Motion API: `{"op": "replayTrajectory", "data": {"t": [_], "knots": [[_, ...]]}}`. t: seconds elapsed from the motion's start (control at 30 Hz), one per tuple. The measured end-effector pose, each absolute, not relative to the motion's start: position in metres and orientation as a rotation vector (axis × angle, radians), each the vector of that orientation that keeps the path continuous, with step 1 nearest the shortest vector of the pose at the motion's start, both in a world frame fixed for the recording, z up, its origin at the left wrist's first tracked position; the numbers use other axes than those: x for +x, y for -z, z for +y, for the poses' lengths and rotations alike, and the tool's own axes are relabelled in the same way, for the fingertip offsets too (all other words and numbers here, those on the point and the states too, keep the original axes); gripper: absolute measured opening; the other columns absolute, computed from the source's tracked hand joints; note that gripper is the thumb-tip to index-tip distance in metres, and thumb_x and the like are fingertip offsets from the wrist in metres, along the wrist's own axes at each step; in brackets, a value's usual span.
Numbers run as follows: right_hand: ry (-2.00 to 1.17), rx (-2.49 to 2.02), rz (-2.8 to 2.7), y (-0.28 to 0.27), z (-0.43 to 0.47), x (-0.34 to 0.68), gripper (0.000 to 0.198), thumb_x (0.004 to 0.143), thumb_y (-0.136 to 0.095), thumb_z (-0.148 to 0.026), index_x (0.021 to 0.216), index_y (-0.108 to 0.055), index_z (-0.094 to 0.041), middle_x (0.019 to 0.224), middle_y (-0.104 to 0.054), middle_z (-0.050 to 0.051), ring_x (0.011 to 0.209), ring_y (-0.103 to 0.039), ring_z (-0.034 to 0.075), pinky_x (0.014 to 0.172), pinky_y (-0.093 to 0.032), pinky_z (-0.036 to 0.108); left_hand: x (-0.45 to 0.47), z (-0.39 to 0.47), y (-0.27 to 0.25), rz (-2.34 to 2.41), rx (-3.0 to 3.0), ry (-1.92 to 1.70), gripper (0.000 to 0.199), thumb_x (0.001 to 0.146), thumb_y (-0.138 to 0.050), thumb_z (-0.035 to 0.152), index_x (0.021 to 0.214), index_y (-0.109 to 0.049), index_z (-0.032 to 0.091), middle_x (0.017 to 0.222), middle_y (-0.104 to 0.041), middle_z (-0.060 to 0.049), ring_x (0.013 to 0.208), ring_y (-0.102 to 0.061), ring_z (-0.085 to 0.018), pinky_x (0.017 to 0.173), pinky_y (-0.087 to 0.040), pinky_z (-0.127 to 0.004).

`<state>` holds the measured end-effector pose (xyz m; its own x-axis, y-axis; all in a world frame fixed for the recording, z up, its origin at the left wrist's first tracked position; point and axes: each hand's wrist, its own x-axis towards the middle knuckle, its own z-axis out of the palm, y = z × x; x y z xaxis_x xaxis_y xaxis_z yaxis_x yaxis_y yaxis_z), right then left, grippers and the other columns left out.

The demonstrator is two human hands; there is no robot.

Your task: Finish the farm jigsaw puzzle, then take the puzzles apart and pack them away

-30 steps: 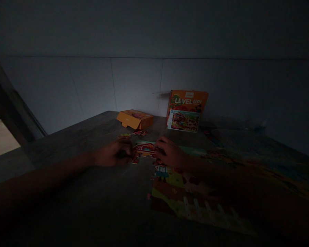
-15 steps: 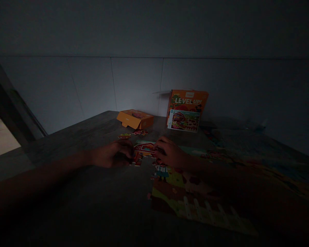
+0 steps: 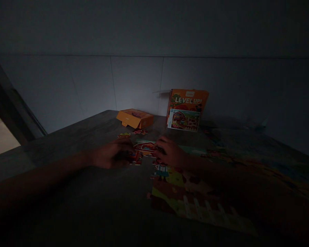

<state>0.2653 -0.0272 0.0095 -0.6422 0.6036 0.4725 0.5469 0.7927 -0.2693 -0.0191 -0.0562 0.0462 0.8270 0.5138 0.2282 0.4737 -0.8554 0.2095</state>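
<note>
Dim grey tabletop (image 3: 74, 137) carrying a part-built farm puzzle (image 3: 193, 192) at near right, an upright orange puzzle box (image 3: 186, 109) and a flat orange box (image 3: 135, 118) by the wall. Left hand (image 3: 113, 156) pressed to a small puzzle piece (image 3: 137, 158) at the barn section's (image 3: 145, 148) left edge, grip too dark to tell. Right hand (image 3: 171, 152) flat on the barn's right side, fingers loosely curled, clasping nothing visible.

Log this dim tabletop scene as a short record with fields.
surface: dark grey table
left hand: on a loose colourful cardboard puzzle piece
right hand: fingertips on the partly assembled farm puzzle, beside its red barn section
behind: flat orange cardboard box; upright orange "LEVEL UP!" puzzle box by the wall
light: very low, grip details unclear
</note>
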Motion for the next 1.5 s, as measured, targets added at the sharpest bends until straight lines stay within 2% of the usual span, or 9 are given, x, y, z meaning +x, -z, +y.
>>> {"op": "replayTrajectory", "data": {"t": [0.1,0.3,0.5,0.8,1.03,1.2,1.33,1.5], "knots": [[-0.133,-0.846,-2.424,-0.009,-0.027,0.265,0.009,0.086,-0.061,-0.02,0.093,-0.062,-0.016,0.095,-0.054,0.007,0.088,-0.053,0.018,0.08,-0.043,0.03,-0.017,-0.057,-0.049,0.798,2.803,-0.396,0.027,0.085,-0.06,0.025,0.11,-0.062,0.018,0.112,-0.058,-0.01,0.105,-0.057,-0.025,0.092,-0.048,-0.039],[-0.14,-0.854,-2.434,-0.01,-0.028,0.265,0.008,0.087,-0.059,-0.019,0.093,-0.062,-0.016,0.094,-0.054,0.006,0.087,-0.052,0.017,0.079,-0.042,0.03,-0.023,-0.054,-0.044,1.036,2.571,-0.316,0.029,0.082,-0.064,0.031,0.106,-0.058,0.016,0.101,-0.061,-0.008,0.089,-0.061,-0.021,0.077,-0.051,-0.033],[-0.129,-0.863,-2.437,-0.01,-0.028,0.265,0.009,0.086,-0.059,-0.02,0.093,-0.062,-0.015,0.094,-0.054,0.007,0.086,-0.052,0.017,0.078,-0.042,0.03,-0.023,-0.053,-0.039,0.956,2.623,-0.405,0.029,0.081,-0.064,0.027,0.108,-0.058,0.017,0.104,-0.061,-0.007,0.09,-0.061,-0.02,0.076,-0.051,-0.03],[-0.129,-0.877,-2.441,-0.011,-0.028,0.264,0.01,0.086,-0.059,-0.019,0.095,-0.062,-0.016,0.094,-0.054,0.007,0.088,-0.052,0.018,0.079,-0.042,0.03,-0.006,-0.061,-0.033,0.978,2.672,-0.463,0.028,0.082,-0.067,0.034,0.105,-0.063,0.018,0.109,-0.056,-0.009,0.103,-0.055,-0.026,0.087,-0.047,-0.041],[-0.101,-0.878,-2.448,-0.01,-0.027,0.264,0.009,0.086,-0.059,-0.019,0.093,-0.061,-0.014,0.096,-0.055,0.008,0.091,-0.052,0.019,0.081,-0.041,0.031,0.011,-0.068,-0.031,0.937,2.663,-0.496,0.033,0.084,-0.065,0.037,0.11,-0.065,0.018,0.113,-0.053,-0.011,0.108,-0.052,-0.027,0.097,-0.044,-0.046],[-0.1,-0.842,-2.467,-0.014,-0.029,0.264,0.014,0.092,-0.054,-0.026,0.087,-0.06,-0.015,0.091,-0.054,0.007,0.087,-0.051,0.017,0.078,-0.041,0.03,0.014,-0.069,-0.032,0.99,2.68,-0.512,0.033,0.083,-0.066,0.04,0.108,-0.066,0.018,0.113,-0.052,-0.011,0.108,-0.051,-0.028,0.096,-0.044,-0.046],[-0.086,-0.853,-2.496,-0.018,-0.033,0.265,0.022,0.085,-0.063,-0.036,0.087,-0.06,-0.015,0.091,-0.053,0.006,0.085,-0.051,0.018,0.076,-0.042,0.031,0.015,-0.069,-0.031,0.992,2.676,-0.538,0.031,0.08,-0.068,0.038,0.103,-0.065,0.016,0.109,-0.053,-0.01,0.107,-0.051,-0.027,0.095,-0.045,-0.044],[-0.098,-0.884,-2.5,-0.018,-0.033,0.265,0.022,0.084,-0.064,-0.036,0.09,-0.06,-0.016,0.094,-0.053,0.007,0.088,-0.051,0.02,0.079,-0.043,0.033,0.014,-0.068,-0.029,0.968,2.66,-0.556,0.032,0.08,-0.068,0.038,0.102,-0.061,0.016,0.11,-0.053,-0.009,0.105,-0.052,-0.026,0.093,-0.046,-0.044]]}}
